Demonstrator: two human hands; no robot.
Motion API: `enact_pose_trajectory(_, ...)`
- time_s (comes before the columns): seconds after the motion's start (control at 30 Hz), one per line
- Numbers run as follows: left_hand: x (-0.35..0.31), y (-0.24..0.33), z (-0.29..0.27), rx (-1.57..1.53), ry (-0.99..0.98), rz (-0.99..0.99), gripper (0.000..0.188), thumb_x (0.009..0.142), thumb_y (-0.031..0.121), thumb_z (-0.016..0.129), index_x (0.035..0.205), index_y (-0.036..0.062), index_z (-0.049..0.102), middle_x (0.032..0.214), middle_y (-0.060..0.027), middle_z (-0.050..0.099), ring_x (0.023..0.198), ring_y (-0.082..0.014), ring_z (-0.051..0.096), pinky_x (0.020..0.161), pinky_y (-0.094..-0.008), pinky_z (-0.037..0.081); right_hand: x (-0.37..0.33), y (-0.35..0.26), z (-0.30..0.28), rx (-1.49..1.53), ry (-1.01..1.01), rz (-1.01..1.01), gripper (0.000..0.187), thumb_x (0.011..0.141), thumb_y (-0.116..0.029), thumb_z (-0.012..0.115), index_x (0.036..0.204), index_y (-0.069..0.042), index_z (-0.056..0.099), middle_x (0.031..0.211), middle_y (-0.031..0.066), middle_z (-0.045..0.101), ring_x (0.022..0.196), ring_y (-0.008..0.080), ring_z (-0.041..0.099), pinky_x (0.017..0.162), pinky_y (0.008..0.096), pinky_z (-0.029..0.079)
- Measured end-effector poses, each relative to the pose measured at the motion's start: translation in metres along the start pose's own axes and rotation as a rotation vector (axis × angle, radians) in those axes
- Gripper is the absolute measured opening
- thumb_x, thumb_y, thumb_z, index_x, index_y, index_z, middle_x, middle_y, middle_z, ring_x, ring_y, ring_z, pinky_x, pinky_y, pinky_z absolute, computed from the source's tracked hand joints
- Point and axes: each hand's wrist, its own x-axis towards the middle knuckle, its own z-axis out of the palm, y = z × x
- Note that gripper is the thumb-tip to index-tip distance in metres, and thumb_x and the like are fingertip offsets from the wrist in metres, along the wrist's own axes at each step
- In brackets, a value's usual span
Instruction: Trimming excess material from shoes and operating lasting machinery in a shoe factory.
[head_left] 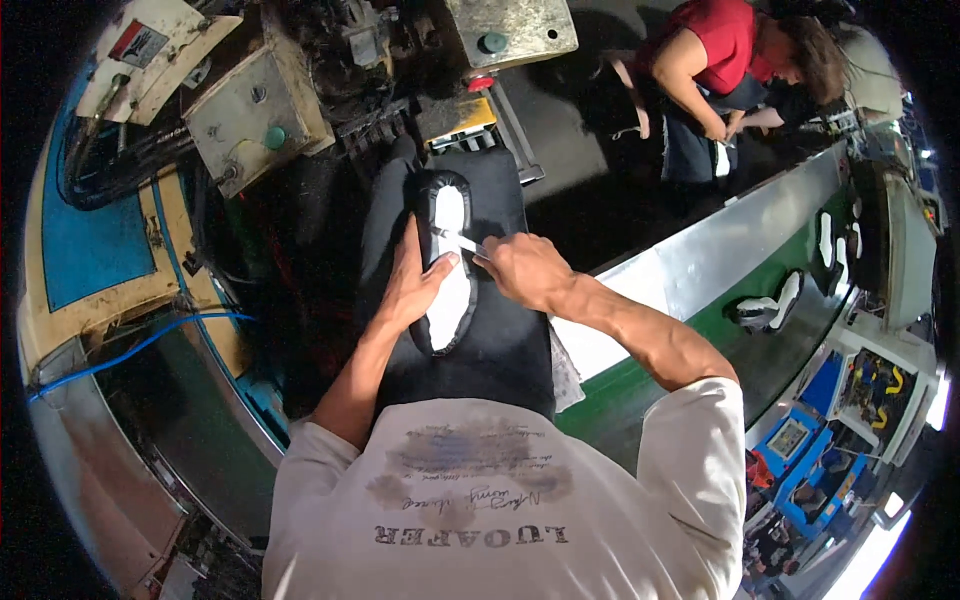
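Observation:
A black shoe upper with a white sole board lies bottom up along my dark-trousered lap, its long axis pointing away from me. Around its left edge my left hand is wrapped, the thumb pressed on the white board near the middle. My right hand comes in from the right, closed round a slim, pale metal tool. The tool's tip touches the board just beyond my left thumb. Whether the tool is a knife or a scraper I cannot make out.
A green conveyor belt with a metal side rail runs along my right, carrying several shoe uppers. Ahead and left stand grimy machine boxes with green buttons. Across the belt's far end a person in red handles another shoe piece.

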Motion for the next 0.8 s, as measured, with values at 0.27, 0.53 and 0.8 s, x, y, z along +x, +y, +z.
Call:
enact_pose_trajectory(0.27, 0.000, -0.005, -0.001, -0.059, -0.004, 0.029, 0.093, 0.101, 0.027, 0.073, 0.168, -0.0059, 0.017, 0.168, -0.0340, 0.032, 0.158, -0.0440, 0.032, 0.129, -0.0472, 0.027, -0.006, 0.003, -0.016, -0.101, 0.019, -0.083, 0.023, 0.102, -0.020, 0.062, 0.099, 0.002, 0.068, 0.090, 0.0222, 0.075, 0.085, 0.0442, 0.076, 0.072, 0.0534, 0.061)
enact_pose_trajectory(0.53, 0.016, 0.031, -0.017, -0.731, -0.167, -0.301, 0.086, 0.106, 0.038, 0.066, 0.171, 0.0014, 0.022, 0.171, -0.0229, 0.035, 0.158, -0.0350, 0.035, 0.129, -0.0420, 0.027, -0.006, 0.043, -0.006, -0.195, -0.011, 0.003, 0.035, 0.108, -0.035, 0.059, 0.097, -0.003, 0.069, 0.085, 0.0195, 0.075, 0.081, 0.0416, 0.076, 0.070, 0.0524, 0.061)
enact_pose_trajectory(0.8, 0.018, 0.016, -0.002, -0.146, -0.064, -0.172, 0.084, 0.107, 0.037, 0.064, 0.167, -0.0048, 0.024, 0.168, -0.0315, 0.036, 0.158, -0.0408, 0.034, 0.128, -0.0434, 0.029, 0.008, 0.019, -0.014, 0.025, 0.380, -0.270, 0.033, 0.108, -0.032, 0.063, 0.095, -0.001, 0.059, 0.076, 0.0223, 0.069, 0.072, 0.0444, 0.071, 0.061, 0.0522, 0.056)
